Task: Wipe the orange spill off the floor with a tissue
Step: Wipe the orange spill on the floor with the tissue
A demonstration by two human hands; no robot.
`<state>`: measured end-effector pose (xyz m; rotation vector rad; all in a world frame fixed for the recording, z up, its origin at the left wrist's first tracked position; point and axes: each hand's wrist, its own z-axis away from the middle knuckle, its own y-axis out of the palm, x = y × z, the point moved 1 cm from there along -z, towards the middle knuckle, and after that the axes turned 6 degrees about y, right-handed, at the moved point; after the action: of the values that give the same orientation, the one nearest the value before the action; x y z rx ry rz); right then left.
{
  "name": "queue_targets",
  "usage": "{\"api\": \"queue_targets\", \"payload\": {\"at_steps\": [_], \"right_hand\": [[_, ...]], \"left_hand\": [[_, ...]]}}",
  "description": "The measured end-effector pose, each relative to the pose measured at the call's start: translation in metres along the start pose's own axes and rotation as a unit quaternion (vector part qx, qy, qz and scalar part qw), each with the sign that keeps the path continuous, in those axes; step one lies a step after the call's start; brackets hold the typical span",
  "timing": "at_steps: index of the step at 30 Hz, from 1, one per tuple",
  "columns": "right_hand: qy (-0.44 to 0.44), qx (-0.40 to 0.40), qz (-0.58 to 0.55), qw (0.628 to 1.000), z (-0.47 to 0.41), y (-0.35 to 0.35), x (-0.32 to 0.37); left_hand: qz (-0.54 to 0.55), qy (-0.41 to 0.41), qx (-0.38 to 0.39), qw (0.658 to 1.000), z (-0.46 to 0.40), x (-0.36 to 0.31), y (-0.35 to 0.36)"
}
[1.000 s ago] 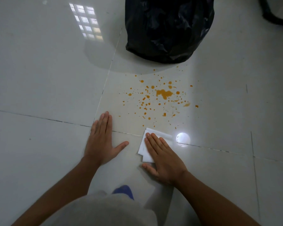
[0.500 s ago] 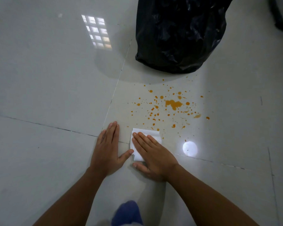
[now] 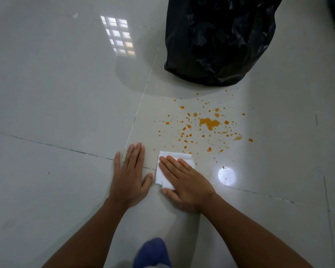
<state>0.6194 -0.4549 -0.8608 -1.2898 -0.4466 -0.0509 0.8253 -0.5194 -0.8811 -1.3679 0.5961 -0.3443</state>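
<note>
I see the spill [image 3: 209, 122] as a scatter of orange drops on the pale floor [image 3: 56, 93], with one larger blotch in its middle and smaller specks spreading out around it. The tissue [image 3: 182, 158] lies folded and white at the near edge of the spill, its far edge touching the closest drops. My right hand [image 3: 184, 182] lies flat on top of the tissue, fingers straight and together, pressing it to the floor instead of pinching it. My left hand [image 3: 130, 175] rests just beside it, palm down on bare tile, fingers spread wide and holding nothing, its thumb near the tissue's left edge. Beyond the spill stands a black bag [image 3: 217, 39], close to the farthest drops. A round bright reflection [image 3: 227, 176] shines on the tile right of my right hand.
</note>
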Motion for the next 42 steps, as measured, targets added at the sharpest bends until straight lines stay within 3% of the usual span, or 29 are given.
{"api": "queue_targets", "payload": {"at_steps": [9,17,33,42], "right_hand": [[-0.031,-0.006,0.033,0.999,-0.034,-0.004,-0.007],[0.033,-0.030,0.025,0.999,-0.068,-0.001,-0.002],[0.065,-0.034,-0.018,0.997,0.010,0.017,-0.017],[0.135,-0.063,-0.001,0.989,0.057,0.010,-0.061]], "left_hand": [[-0.005,0.010,-0.001,1.000,-0.006,0.016,-0.006],[-0.004,0.018,-0.008,1.000,-0.007,0.019,-0.003],[-0.006,0.038,-0.003,0.999,-0.011,0.018,0.001],[-0.001,0.050,0.002,0.999,-0.052,-0.009,-0.007]]}}
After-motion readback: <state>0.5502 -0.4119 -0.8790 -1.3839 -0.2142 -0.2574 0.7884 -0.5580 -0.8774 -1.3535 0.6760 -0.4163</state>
